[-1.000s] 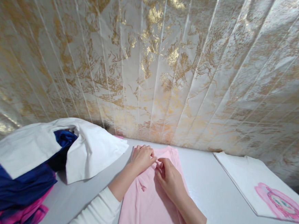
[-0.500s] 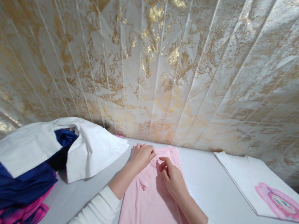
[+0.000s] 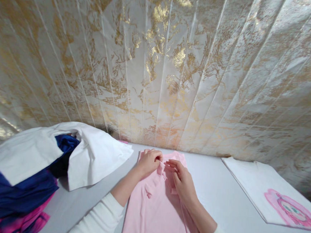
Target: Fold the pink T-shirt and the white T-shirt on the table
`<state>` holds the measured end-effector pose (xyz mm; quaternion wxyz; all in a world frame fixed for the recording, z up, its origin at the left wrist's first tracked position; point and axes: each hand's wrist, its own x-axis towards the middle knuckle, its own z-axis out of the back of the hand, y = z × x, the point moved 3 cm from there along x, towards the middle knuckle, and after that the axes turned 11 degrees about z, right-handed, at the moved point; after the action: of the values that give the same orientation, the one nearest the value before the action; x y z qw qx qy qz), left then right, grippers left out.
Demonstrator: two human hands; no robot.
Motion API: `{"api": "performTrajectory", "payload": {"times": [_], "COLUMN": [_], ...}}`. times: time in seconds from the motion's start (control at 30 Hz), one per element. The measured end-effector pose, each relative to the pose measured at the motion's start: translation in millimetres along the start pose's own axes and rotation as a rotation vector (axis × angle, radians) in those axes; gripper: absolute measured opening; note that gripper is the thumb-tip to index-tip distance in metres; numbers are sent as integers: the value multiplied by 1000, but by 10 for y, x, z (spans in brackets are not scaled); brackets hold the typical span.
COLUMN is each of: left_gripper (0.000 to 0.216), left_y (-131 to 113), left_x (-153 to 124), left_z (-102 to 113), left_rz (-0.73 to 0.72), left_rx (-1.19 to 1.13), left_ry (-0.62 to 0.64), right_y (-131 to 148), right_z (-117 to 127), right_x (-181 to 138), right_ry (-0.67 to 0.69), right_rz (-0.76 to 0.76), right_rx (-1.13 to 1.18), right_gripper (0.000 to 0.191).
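A pale pink garment (image 3: 154,210) lies flat on the white table (image 3: 218,194), running from the bottom edge up toward the wall. My left hand (image 3: 149,161) is closed near the garment's far end, pinching a small raised fold of pink cloth. Just right of it, my right hand (image 3: 182,180) rests on the same garment with its fingers curled onto the cloth beside that fold. Both wrists wear white sleeves.
A heap of white, dark blue and magenta clothes (image 3: 33,176) fills the table's left side. A folded white shirt with a pink cartoon print (image 3: 274,193) lies at the right. A white-and-gold panelled wall (image 3: 167,65) rises directly behind the table.
My left hand went from lying on the cloth to pinching up a small fold. My right hand slid a little right and farther up the garment.
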<state>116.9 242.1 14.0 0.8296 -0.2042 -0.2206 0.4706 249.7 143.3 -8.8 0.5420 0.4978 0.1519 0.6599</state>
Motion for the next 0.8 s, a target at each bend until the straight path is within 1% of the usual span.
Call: {"api": "performTrajectory", "payload": {"times": [0.1, 0.13, 0.2, 0.3, 0.37, 0.5, 0.53, 0.63, 0.7, 0.8], "left_gripper": [22, 23, 25, 25, 23, 25, 25, 23, 20, 19], "left_y": [23, 32, 46, 57, 62, 65, 63, 53, 45, 42], "left_x": [2, 1, 1, 1, 2, 1, -1, -12, -16, -12], "left_z": [-64, -83, -108, -117, -117, -130, -135, -145, -141, -123], "left_rz": [4, 1, -8, -18, -17, -23, -27, -41, -47, -43], "left_rx": [-34, -43, -58, -67, -66, -58, -55, -44, -38, -34], "left_ry": [0, 3, 7, 1, -2, 7, 11, 21, 24, 21], "right_y": [44, 66, 102, 122, 117, 82, 70, 41, 36, 64], "right_z": [-38, -45, -39, -16, -34, -103, -115, -130, -120, -92], "right_x": [-6, -10, -16, -28, -37, -29, -21, 9, 23, 29], "right_ry": [125, 143, 119, 61, 89, 151, 154, 176, 184, 182], "right_rz": [3, 12, 43, 95, 132, 170, 167, 171, 175, 175], "right_rx": [-49, -54, -94, -276, -419, -614, -642, -686, -690, -674], "right_gripper": [41, 42, 40, 25, 14, 4, 3, 10, 14, 14]}}
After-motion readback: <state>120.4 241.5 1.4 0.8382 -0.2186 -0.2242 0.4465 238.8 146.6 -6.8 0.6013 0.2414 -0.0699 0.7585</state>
